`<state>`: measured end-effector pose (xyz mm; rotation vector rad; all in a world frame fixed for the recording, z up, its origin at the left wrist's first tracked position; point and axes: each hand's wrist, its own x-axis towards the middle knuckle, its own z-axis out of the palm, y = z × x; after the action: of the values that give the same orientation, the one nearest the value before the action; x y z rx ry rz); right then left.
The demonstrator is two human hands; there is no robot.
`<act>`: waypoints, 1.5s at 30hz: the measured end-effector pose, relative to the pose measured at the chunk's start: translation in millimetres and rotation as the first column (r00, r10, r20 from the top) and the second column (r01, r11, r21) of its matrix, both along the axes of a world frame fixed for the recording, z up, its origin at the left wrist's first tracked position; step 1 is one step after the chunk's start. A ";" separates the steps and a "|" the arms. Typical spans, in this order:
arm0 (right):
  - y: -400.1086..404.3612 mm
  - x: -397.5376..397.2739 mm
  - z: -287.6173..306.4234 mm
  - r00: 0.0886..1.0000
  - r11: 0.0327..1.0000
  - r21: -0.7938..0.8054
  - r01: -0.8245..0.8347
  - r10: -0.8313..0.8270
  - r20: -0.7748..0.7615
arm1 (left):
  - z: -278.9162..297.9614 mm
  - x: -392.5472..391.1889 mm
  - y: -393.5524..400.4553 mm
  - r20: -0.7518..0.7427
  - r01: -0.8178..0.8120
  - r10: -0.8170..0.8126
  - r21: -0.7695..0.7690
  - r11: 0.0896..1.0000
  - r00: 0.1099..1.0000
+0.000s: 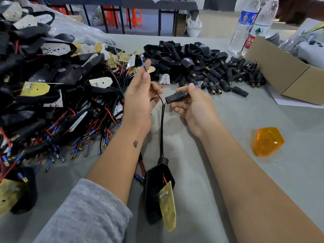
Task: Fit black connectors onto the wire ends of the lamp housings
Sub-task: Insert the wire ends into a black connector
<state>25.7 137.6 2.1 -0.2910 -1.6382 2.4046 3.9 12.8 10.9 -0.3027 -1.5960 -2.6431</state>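
Lamp housing (158, 188): black, lies on the grey bench (210, 172) near centre, a yellow circuit board (167, 206) sticking out of it; its black sheathed wire (162, 130) runs far-ward up to the hands.
Left hand (140, 95): fingers (146, 71) curled, pinching the thin split wire ends; a blue-sleeved tip (143, 63) pokes above the thumb.
Right hand (191, 104): fingers (182, 108) curled round a black connector (176, 97), held just right of the point where the wire splits; a red lead (196, 87) passes by the thumb.
Orange lens (267, 141): on the bench, right, well apart from the hands.
Left pile (52, 95): wired housings, boards, red and black leads with blue tips.
Far pile (228, 76): loose black connectors and empty housings.
Cardboard box (287, 72): far right.
Water bottles (249, 23): two, beyond the box.
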 end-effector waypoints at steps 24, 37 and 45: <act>12.9 -5.0 -3.6 0.994 0.929 -0.357 0.094 -0.109 -0.022 | -12.3 -1.2 -3.1 -0.331 -0.244 0.044 -0.593 0.767 0.943; 11.1 -3.8 -2.4 0.996 0.963 -0.258 0.073 -0.083 -0.030 | -18.0 -1.8 -1.3 -0.373 -0.305 0.049 -0.669 0.677 0.927; 9.6 -2.0 1.1 0.997 0.983 -0.176 0.059 -0.068 -0.043 | -17.8 -0.2 -1.2 -0.339 -0.332 0.112 -0.707 0.625 0.934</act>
<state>23.6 147.2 3.2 -0.3061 -1.3784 2.4901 3.7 11.6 -6.8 -0.4126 -2.3588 -1.5233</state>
